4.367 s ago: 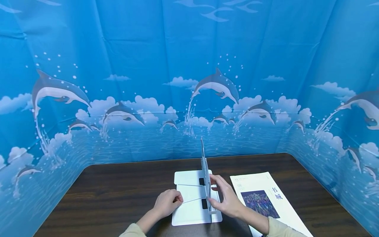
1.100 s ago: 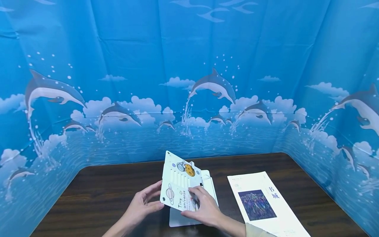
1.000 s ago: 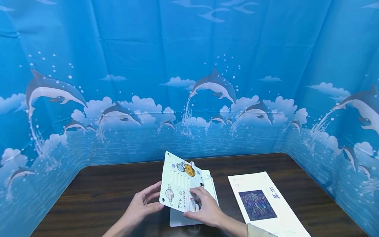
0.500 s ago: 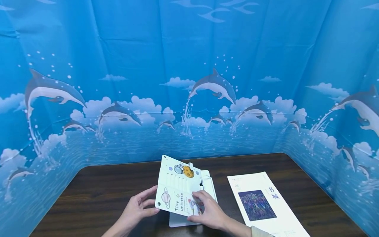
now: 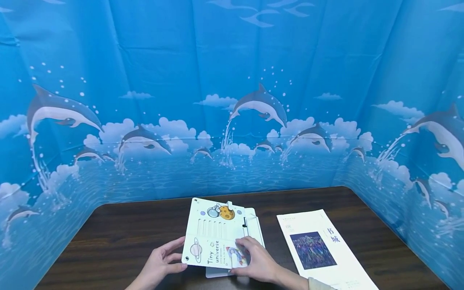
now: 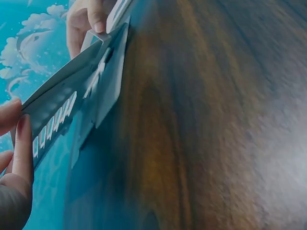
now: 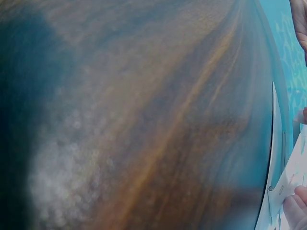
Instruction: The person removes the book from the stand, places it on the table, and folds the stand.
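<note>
A white book stand has a back panel (image 5: 208, 231) printed with an astronaut, a ringed planet and the words "Tiny universe". That panel leans low to the left over its white base plate (image 5: 256, 227), which shows along the right and under the front edge. My left hand (image 5: 161, 259) holds the panel's left edge near the front corner, the thumb by the corner hole. At the panel's front right, my right hand (image 5: 258, 259) grips it beside the rocket picture. In the left wrist view, the slotted underside (image 6: 55, 117) of the panel is raised at an angle.
A white book (image 5: 320, 249) with a dark square picture on its cover lies to the right on the dark wooden table (image 5: 127, 225). Around the table's back and sides hangs a blue dolphin-print curtain (image 5: 174, 80).
Earlier the panel stood upright, edge-on, with my left hand at the base plate. Since then it has swung down leftward, both hands moving with it. The book stays put.
</note>
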A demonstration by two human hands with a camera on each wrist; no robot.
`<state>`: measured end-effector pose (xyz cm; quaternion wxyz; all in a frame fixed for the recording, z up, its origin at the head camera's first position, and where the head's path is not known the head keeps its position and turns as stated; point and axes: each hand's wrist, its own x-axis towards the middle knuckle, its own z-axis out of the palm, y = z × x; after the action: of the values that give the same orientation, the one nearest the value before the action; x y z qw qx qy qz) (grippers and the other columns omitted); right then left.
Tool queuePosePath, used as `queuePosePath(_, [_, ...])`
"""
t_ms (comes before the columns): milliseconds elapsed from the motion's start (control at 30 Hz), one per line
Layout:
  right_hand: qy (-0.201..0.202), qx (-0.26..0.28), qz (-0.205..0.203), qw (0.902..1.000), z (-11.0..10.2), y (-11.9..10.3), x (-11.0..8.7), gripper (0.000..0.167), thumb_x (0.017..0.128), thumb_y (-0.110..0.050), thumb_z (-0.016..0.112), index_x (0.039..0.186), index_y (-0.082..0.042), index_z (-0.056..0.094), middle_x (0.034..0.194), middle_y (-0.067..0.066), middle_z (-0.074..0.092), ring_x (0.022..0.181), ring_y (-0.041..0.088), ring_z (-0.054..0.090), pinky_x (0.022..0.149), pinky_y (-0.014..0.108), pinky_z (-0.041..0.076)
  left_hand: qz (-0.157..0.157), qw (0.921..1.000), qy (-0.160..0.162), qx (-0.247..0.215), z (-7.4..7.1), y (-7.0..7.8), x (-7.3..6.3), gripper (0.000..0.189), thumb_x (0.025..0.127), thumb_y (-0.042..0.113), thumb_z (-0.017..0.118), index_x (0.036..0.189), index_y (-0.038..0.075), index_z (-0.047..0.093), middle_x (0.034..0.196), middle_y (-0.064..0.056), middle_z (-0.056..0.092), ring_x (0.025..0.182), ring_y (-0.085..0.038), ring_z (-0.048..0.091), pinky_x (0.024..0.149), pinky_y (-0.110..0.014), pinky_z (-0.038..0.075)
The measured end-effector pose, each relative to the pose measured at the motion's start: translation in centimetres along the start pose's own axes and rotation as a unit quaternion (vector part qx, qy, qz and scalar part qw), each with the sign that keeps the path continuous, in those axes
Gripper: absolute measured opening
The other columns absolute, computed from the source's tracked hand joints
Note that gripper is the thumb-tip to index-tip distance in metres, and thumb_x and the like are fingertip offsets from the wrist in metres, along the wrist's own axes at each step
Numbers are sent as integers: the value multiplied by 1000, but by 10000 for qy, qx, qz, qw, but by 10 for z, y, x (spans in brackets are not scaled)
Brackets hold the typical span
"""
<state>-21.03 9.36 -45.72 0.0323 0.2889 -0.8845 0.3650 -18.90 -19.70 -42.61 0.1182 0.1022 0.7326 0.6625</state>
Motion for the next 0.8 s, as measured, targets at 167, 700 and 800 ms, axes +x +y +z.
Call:
queuePosePath(167, [16,-116,-12,9999,2,0,-1,73,66,-45,76,118,2,55,109,4,55,91,9,49,77,21,46,-234,9996,95,123,-2,-8,-2,76,73,-1,70,133,-17,26,133,-34,34,94,-23,62,75,-28,52])
queuePosePath(700, [-23,-672,-65,9977,8,0,0,71,65,-45,76,116,0,56,106,0,56,94,8,48,79,23,45,-508,9959,115,737,-4,-31,-1,69,68,-10,70,125,-23,32,124,-38,41,88,-28,64,69,-31,54])
queuePosePath(800, [-26,-701,-87,9975,6,-1,0,70,65,-44,76,115,0,57,105,1,56,93,9,48,78,23,45,-471,9960,112,749,-4,-32,-1,69,68,-11,70,124,-24,32,123,-38,41,86,-28,64,68,-31,54])
